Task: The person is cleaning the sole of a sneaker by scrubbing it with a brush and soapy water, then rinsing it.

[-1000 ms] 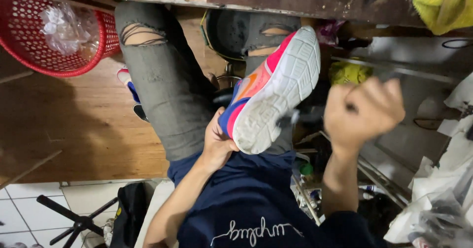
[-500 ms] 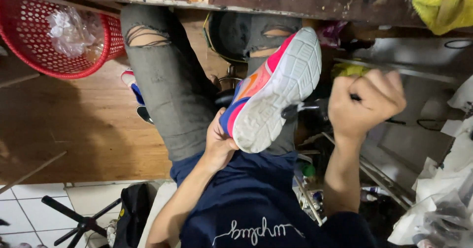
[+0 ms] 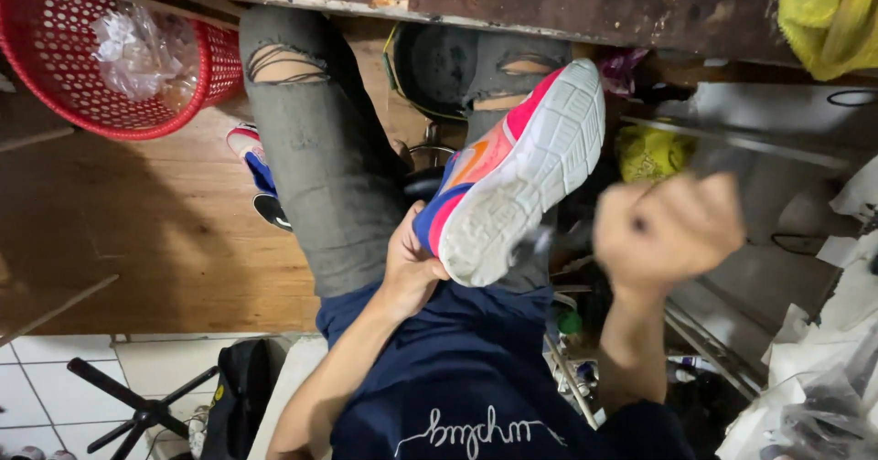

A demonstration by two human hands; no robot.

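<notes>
My left hand (image 3: 410,268) grips the heel end of a pink, orange and blue sneaker (image 3: 521,172). The sneaker lies across my lap with its white sole facing up. My right hand (image 3: 668,231) is a clenched fist just right of the sneaker, blurred by motion. A thin dark strand (image 3: 541,240) seems to run from the fist toward the sole; what it is stays unclear. My legs are in ripped grey jeans (image 3: 311,176). A second sneaker (image 3: 256,163) is on my foot on the wooden floor.
A red mesh basket (image 3: 55,85) holding a plastic bag stands at the upper left. A rusty bench edge (image 3: 549,3) crosses the top, with a yellow cloth (image 3: 828,16) at its right. A black stand (image 3: 137,410) and white bags (image 3: 814,378) lie below.
My right fist rose slightly, then dropped lower and is now blurred. The sneaker and my left hand have kept their place.
</notes>
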